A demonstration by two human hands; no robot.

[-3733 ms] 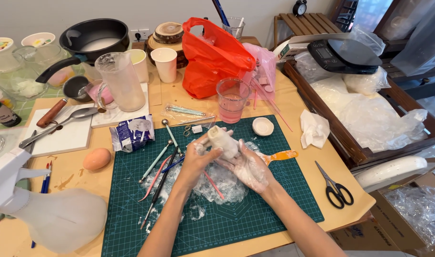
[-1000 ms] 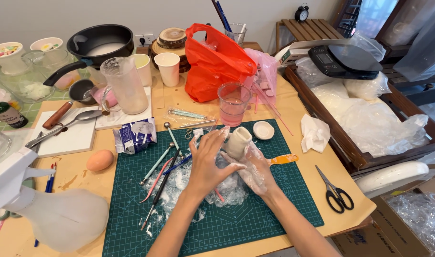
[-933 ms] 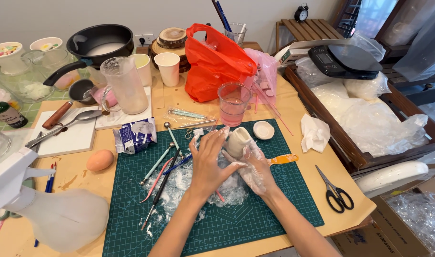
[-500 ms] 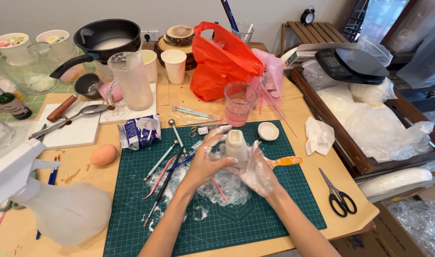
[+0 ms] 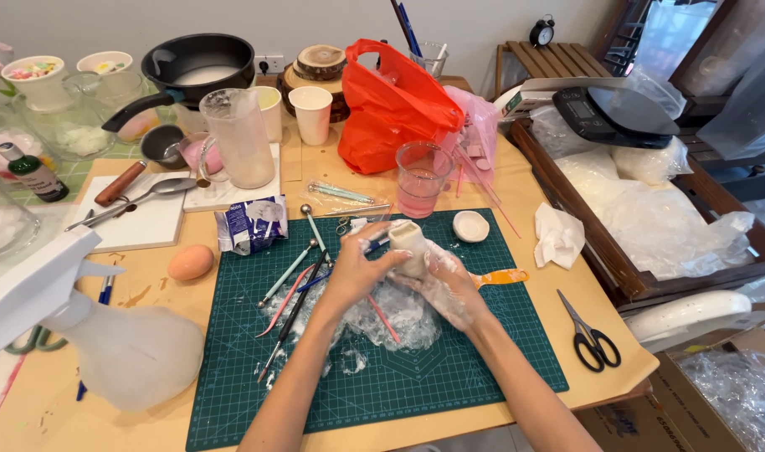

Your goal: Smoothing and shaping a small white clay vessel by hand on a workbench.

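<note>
Both my hands meet over the green cutting mat point(image 5: 449, 368). Between them stands a small white cylindrical lump point(image 5: 408, 238), held upright. My left hand point(image 5: 357, 272) grips its left side with the fingers curled around it. My right hand point(image 5: 448, 280), dusted white, cups it from the right and below. Crumpled clear plastic film point(image 5: 399, 314) lies on the mat under my hands. Several thin modelling tools point(image 5: 295, 280) lie fanned out just left of my left hand.
An orange-handled tool point(image 5: 501, 277) lies right of my hands, black scissors point(image 5: 590, 338) further right. A pink cup point(image 5: 421, 177), small white dish point(image 5: 470, 226), egg point(image 5: 190, 263), spray bottle point(image 5: 115, 343), measuring jug point(image 5: 240, 149), red bag point(image 5: 395, 109) and black pan point(image 5: 198, 63) surround the mat.
The view has shifted slightly. My hands keep working the white lump, which has turned more upright; my left hand has slid from covering its top to gripping its side.
</note>
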